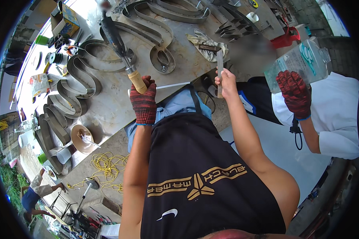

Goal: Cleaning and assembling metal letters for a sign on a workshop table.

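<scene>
My left hand (143, 101), in a red and black knit glove, grips the wooden handle (137, 82) of a soldering iron-like tool. The tool's dark metal body (115, 38) reaches away over the table. A thin white rod (173, 85) lies or sticks out beside that hand; whether the hand holds it I cannot tell. My bare right hand (227, 83) is closed around a flat grey metal bar (220, 61), which stands up from the fingers. Beyond the bar is a crumpled cloth (207, 44) on the table. Curved grey metal-strip forms (162, 59) stand beyond the tool.
More bent metal forms (83, 75) cover the table (115, 107). A bowl (82, 139) with pale paste sits near its edge. Yellow cord (107, 163) lies tangled on the floor. At right, a co-worker's gloved hand (294, 93) holds a clear jug (307, 59). Another person (34, 197) is lower left.
</scene>
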Demonstrator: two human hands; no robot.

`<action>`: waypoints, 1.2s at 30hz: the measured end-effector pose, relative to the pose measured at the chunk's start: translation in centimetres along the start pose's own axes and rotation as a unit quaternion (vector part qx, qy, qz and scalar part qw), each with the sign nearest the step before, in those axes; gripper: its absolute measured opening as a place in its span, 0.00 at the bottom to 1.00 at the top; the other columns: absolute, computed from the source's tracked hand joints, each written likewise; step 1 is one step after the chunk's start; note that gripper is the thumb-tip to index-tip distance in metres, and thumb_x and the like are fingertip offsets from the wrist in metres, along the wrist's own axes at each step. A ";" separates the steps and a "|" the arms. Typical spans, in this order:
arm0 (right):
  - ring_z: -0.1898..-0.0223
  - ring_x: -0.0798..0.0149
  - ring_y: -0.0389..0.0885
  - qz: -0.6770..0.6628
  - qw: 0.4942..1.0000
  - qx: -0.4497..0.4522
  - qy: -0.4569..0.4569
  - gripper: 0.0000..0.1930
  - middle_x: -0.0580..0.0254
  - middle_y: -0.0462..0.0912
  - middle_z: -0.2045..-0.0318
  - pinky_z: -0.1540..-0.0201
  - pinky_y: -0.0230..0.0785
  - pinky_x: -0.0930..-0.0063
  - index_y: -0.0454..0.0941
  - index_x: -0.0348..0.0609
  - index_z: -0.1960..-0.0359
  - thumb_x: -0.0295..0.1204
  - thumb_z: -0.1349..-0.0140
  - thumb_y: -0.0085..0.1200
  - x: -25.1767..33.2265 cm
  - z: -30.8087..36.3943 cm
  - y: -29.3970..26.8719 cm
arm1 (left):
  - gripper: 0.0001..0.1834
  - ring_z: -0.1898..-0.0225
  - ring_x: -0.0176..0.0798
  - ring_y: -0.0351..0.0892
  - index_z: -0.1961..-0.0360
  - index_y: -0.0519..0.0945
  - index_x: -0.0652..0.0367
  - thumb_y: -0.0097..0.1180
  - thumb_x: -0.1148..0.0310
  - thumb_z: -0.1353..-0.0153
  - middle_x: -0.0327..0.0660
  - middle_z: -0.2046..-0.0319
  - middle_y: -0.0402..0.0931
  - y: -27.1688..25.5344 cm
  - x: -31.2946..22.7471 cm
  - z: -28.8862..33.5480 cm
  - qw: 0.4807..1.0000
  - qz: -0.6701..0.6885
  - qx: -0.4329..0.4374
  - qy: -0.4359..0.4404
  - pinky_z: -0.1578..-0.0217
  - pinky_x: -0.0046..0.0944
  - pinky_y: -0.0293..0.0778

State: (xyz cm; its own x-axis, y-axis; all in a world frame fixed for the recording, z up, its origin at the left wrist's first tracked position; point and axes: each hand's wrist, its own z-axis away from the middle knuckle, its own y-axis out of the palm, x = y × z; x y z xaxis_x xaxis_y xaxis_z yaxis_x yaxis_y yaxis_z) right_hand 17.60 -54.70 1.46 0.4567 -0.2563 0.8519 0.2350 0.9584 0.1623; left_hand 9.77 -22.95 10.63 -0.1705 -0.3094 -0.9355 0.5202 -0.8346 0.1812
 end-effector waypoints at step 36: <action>0.52 0.39 0.76 0.561 0.743 -0.056 -0.359 0.28 0.41 0.73 0.53 0.49 0.70 0.49 0.65 0.48 0.34 0.25 0.38 0.55 2.1 0.0 4.5 | 0.14 0.61 0.31 0.76 0.58 0.75 0.59 0.61 0.83 0.45 0.36 0.63 0.75 -1.9 -1.7 2.5 0.998 -0.021 -0.007 0.064 0.53 0.35 0.75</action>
State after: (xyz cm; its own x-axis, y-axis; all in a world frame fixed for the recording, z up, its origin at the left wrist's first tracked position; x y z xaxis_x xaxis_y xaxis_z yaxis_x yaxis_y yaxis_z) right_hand 19.60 -50.88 3.99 -0.1481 0.8691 0.4720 0.1404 0.4909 -0.8598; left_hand 6.93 -21.98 12.63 -0.0836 -0.2133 -0.9734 0.5273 -0.8383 0.1384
